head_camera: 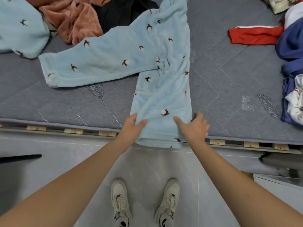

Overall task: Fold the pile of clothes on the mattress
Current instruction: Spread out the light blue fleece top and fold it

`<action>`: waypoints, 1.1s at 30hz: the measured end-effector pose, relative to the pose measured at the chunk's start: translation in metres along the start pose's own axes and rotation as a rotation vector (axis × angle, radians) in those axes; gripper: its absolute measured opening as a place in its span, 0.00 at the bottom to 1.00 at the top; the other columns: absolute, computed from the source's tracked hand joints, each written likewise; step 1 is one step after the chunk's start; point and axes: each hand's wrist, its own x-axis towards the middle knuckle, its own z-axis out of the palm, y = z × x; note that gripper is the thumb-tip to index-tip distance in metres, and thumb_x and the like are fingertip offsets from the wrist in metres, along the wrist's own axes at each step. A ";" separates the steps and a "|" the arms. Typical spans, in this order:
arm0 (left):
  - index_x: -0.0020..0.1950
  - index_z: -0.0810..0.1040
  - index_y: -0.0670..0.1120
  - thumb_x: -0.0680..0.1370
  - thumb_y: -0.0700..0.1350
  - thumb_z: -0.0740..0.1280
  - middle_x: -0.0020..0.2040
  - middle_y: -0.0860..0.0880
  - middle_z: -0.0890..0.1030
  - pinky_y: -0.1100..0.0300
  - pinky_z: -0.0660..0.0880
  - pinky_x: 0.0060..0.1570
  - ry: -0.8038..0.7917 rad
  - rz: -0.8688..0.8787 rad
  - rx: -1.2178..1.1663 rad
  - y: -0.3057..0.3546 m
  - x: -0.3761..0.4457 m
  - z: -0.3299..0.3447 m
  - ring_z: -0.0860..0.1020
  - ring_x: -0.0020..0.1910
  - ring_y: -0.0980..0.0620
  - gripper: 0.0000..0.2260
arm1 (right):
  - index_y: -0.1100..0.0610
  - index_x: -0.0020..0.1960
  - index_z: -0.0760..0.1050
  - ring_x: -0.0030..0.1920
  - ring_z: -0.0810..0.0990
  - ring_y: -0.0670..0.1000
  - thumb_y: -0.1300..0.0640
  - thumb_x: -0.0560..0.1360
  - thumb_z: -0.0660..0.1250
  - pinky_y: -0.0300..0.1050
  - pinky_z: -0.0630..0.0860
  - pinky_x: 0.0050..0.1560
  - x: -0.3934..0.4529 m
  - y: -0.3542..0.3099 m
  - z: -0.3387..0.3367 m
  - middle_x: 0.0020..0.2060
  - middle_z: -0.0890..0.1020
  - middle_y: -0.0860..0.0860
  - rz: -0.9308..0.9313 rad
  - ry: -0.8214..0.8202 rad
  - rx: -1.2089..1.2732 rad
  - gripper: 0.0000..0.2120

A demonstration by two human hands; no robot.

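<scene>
- Light-blue fleece top (147, 66) lies on grey mattress (229, 79), hem overhanging the near edge, one sleeve spread left.
- Left hand (131, 126) pinches hem's left side.
- Right hand (195, 126) rests flat, fingers spread, on hem's right edge.
- Remaining clothes pile (78, 18) behind.

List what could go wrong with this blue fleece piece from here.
1. The hem of the blue fleece garment hangs past the mattress edge; it could slide to the floor if the left hand or right hand lets go.
2. Its far end lies against the pink garment and black garment; a pull may drag those along.
</scene>
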 end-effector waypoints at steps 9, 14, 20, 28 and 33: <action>0.44 0.75 0.47 0.84 0.46 0.67 0.37 0.51 0.75 0.65 0.68 0.32 0.344 0.203 0.266 -0.010 -0.003 -0.030 0.71 0.34 0.60 0.09 | 0.60 0.59 0.82 0.49 0.84 0.51 0.59 0.80 0.72 0.46 0.80 0.50 0.006 -0.006 -0.005 0.50 0.85 0.50 -0.171 -0.213 0.397 0.09; 0.42 0.75 0.48 0.78 0.51 0.72 0.39 0.49 0.78 0.56 0.68 0.35 0.255 -0.005 0.422 -0.012 0.019 -0.019 0.77 0.40 0.48 0.11 | 0.56 0.57 0.80 0.52 0.82 0.55 0.56 0.79 0.70 0.50 0.79 0.53 0.022 0.002 -0.002 0.52 0.85 0.52 -0.027 -0.237 0.291 0.08; 0.51 0.80 0.46 0.79 0.60 0.70 0.47 0.48 0.83 0.50 0.78 0.47 0.260 0.045 0.303 0.007 0.037 -0.008 0.81 0.46 0.48 0.17 | 0.54 0.56 0.82 0.51 0.85 0.51 0.50 0.75 0.78 0.49 0.82 0.55 0.033 -0.016 -0.003 0.51 0.86 0.48 -0.037 -0.304 0.507 0.14; 0.34 0.73 0.47 0.79 0.48 0.72 0.39 0.55 0.71 0.60 0.70 0.41 0.252 0.094 0.512 0.001 0.035 -0.014 0.70 0.40 0.56 0.16 | 0.56 0.55 0.80 0.47 0.84 0.52 0.59 0.77 0.74 0.53 0.82 0.52 0.050 0.005 -0.008 0.52 0.86 0.54 -0.041 -0.322 0.432 0.08; 0.44 0.79 0.43 0.83 0.52 0.67 0.42 0.49 0.77 0.54 0.67 0.43 0.253 0.145 0.474 0.061 0.070 0.003 0.73 0.43 0.52 0.14 | 0.55 0.62 0.78 0.49 0.86 0.51 0.52 0.75 0.77 0.48 0.83 0.46 0.072 -0.028 -0.025 0.51 0.86 0.50 -0.006 -0.439 0.546 0.18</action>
